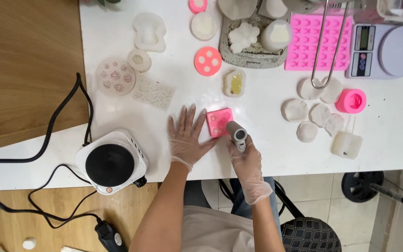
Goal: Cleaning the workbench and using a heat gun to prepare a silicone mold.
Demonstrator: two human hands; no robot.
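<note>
Spread across a white tabletop (267,154), largest first: a small electric hotplate (112,164) at the near left edge, with its black cord trailing off over the wood. Farther back, a kitchen scale (383,50), a big pink tray mould (317,41), and scattered white and pink silicone moulds (208,61).

Near the front edge, left hand (186,135) laid flat and gloved, fingers (183,119) spread apart, thumb touching the left side of a small pink square mould (219,122). Right hand (246,161) gloved too, fingers wrapped shut around a grey pen-shaped tool (237,134), tip angled down at the mould's near right corner.

Judged as light and soft: thin silicone, likely to flex and to slide on the smooth surface under any push from the tool. Best steadied at the side walls or pressed flat at a corner, away from the shallow cavities on top. Tool judged rigid and light; held well at mid-barrel, pencil fashion. Thin gloves probably a little slippery.
</note>
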